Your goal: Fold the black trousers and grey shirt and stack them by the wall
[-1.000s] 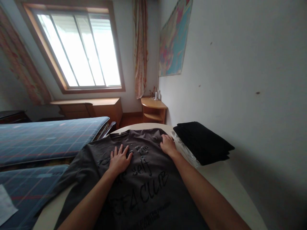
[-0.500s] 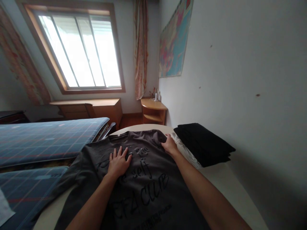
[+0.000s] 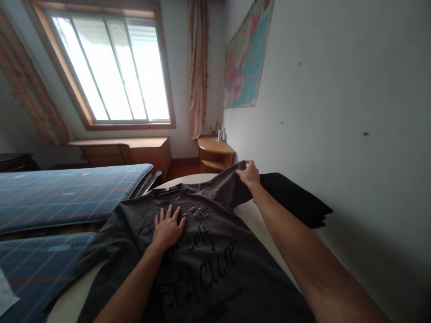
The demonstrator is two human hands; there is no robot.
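Shirt [image 3: 205, 278], dark grey with black lettering, lies spread across a pale table [image 3: 251, 217] in the lower middle of the frame, its neckline [image 3: 167, 193] away from the person and its lower part running off the bottom edge. The left hand [image 3: 169, 228] rests palm down on the chest of it, left of the frame's centre, just below the neckline; its fingers are stretched out and spread apart, pressing on cloth and gripping nothing, with some of the lettering covered by the hand and forearm. The right hand [image 3: 249, 174], right of centre and higher in the frame, has its thumb and fingers closed together on the end of one sleeve [image 3: 232, 185], which is drawn up and outward from the shoulder. Thus the body of the garment sits under and around the left hand, while the held sleeve reaches from the middle of the frame to the right hand's fingertips. The other sleeve [image 3: 79, 267] slants toward the lower left, beyond both hands. Behind the right forearm, at middle right, sits a black folded stack [image 3: 292, 197], partly hidden by the arm; a blue checked mattress [image 3: 74, 193] is at middle left.
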